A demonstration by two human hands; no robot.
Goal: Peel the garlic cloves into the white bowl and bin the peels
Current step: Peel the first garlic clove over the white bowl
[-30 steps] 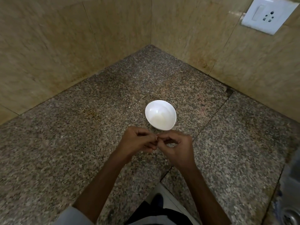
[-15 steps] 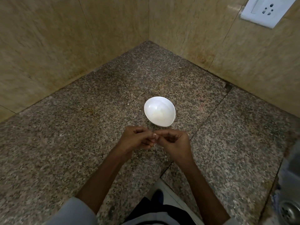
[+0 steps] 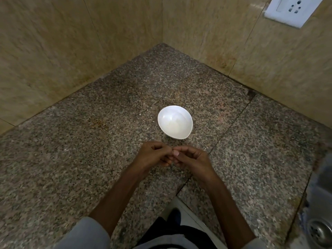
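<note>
A white bowl (image 3: pixel 175 122) stands on the speckled granite counter (image 3: pixel 89 159), in the corner area. Just in front of the bowl my left hand (image 3: pixel 152 155) and my right hand (image 3: pixel 193 158) meet fingertip to fingertip above the counter. Both have curled fingers that pinch something very small between them; it is almost wholly hidden, so I take it for a garlic clove without seeing it clearly. The bowl's inside looks pale, and I cannot make out any cloves in it. No bin or loose peel is in view.
Beige tiled walls (image 3: pixel 53 51) close the counter at the back left and back right. A white socket plate (image 3: pixel 294 9) sits on the right wall. A steel sink with its drain (image 3: pixel 319 230) lies at the lower right. The counter's front edge is near my body.
My hands have stayed together in front of the bowl, with only small finger movements. The view has shifted slightly.
</note>
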